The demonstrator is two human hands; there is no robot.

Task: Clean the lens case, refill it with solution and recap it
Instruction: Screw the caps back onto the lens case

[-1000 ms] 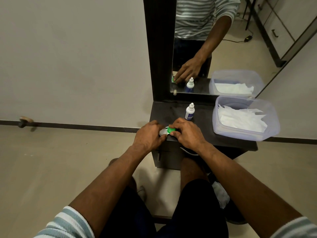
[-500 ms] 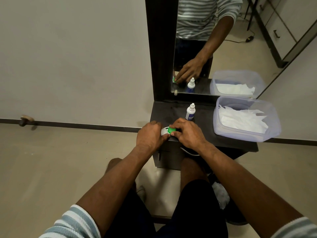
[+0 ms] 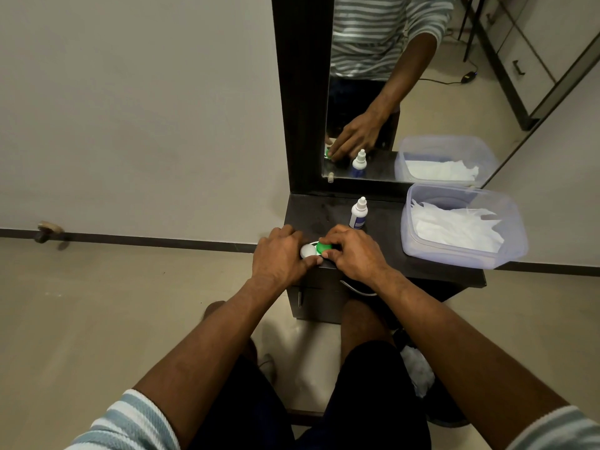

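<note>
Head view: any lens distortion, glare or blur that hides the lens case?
Head view: wide-angle bending bows the baseboard and the mirror frame; lighting is dim and even, without glare; focus is sharp on the lens case, though the left hand and right hand cover part of it.

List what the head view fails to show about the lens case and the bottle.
- Lens case: mostly covered by the left hand and right hand; whether the green cap is screwed down is hidden.
- Solution bottle: label too small to read.
</note>
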